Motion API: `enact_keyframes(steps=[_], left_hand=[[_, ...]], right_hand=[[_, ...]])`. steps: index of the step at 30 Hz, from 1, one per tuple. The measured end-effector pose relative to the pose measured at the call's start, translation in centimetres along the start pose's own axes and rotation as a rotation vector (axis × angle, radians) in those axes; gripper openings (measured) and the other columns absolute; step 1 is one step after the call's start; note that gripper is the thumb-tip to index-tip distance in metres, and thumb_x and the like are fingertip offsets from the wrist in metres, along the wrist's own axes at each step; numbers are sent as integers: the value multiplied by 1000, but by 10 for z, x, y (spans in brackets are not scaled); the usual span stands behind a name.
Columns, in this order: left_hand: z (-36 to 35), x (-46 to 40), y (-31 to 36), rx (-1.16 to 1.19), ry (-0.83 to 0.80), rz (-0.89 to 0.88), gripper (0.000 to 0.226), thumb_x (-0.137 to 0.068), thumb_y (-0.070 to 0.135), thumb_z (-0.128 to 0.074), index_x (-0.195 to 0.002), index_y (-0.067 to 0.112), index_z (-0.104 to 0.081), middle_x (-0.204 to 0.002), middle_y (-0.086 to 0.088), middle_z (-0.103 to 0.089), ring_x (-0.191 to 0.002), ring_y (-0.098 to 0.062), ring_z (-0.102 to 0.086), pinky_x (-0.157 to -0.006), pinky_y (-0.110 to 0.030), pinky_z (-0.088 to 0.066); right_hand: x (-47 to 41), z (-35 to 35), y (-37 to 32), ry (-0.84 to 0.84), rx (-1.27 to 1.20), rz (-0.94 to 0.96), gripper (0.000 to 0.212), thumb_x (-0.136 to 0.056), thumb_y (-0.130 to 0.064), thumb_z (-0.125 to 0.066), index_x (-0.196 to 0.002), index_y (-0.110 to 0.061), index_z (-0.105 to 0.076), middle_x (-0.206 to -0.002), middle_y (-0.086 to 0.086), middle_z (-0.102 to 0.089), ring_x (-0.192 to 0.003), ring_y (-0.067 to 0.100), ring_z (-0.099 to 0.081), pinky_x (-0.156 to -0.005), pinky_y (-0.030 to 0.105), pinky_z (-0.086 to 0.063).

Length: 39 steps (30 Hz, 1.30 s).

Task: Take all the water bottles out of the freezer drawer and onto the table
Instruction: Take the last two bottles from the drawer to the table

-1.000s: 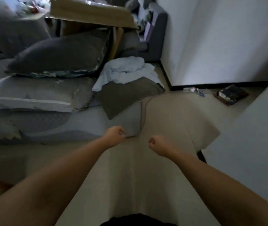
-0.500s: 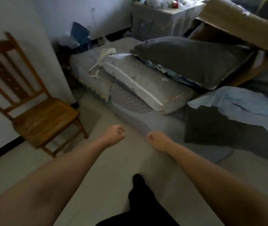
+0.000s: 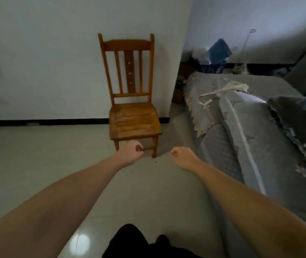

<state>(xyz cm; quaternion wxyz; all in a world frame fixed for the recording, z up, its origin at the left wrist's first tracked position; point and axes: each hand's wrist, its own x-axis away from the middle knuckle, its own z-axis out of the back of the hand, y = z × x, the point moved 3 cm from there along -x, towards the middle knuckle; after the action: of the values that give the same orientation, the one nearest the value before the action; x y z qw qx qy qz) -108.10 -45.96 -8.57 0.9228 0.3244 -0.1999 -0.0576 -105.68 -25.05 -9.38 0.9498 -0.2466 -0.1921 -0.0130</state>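
No water bottle, freezer drawer or table is in view. Both my arms reach forward over the pale tiled floor. My left hand [image 3: 131, 152] is curled into a fist and holds nothing, just in front of the wooden chair's front legs. A short way to its right, my right hand [image 3: 183, 157] is also a fist with nothing in it.
A wooden chair [image 3: 134, 116] stands against the white wall straight ahead. A bed with grey covers and pillows [image 3: 256, 138] fills the right side. A blue bag and clutter [image 3: 218, 53] sit in the far corner. Glossy floor tiles [image 3: 37, 161] spread to the left.
The view has swung left: the bed slid from the middle to the right and the chair came from the left to straight ahead. Both hands stayed fisted in front of me.
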Motion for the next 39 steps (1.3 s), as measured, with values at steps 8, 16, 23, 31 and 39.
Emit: enact_keyframes(steps=[8,16,23,31,39], left_hand=[[62,24,-107,118,222,377,26,-91,22,-54,-115,12,-60,-109,-10,-63,-100,-24,-59,-81,-28,-42],[163,0,-227,279,380,585,27,-87,18,-58,-113,11,-62,-105,-11,-67,-82,-20,-58,-74,-23,-44],[291,-24,-307,267,451,638,27,-88,18,-56,-114,12,-62,-105,-9,-66,-86,-18,-58,-73,-23,-42],[360,-49,-396,338,497,774,28,-89,16,-55,-116,11,-61,-113,-12,-63,-103,-26,-60,-80,-24,-43],[459,-104,-481,419,625,864,25,-89,16,-54,-112,10,-62,-113,-12,-62,-101,-24,-57,-87,-29,-45]], right_hand=[[-84,-39,-118,-243,94,253,26,-97,-27,-44,-109,-15,-63,-112,5,-63,-103,22,-59,-90,38,-50],[-190,-74,-262,-309,208,437,27,-95,-24,-46,-106,-11,-67,-105,6,-67,-93,21,-62,-83,36,-53],[-276,-98,-405,-319,202,493,30,-94,-22,-45,-107,-5,-67,-107,14,-67,-95,28,-62,-83,38,-51],[-357,-139,-501,-399,278,549,31,-94,-20,-45,-109,-3,-66,-112,15,-66,-102,30,-60,-88,37,-50],[-481,-152,-639,-447,324,692,27,-92,-21,-47,-103,-5,-66,-108,13,-66,-100,29,-60,-87,37,-50]])
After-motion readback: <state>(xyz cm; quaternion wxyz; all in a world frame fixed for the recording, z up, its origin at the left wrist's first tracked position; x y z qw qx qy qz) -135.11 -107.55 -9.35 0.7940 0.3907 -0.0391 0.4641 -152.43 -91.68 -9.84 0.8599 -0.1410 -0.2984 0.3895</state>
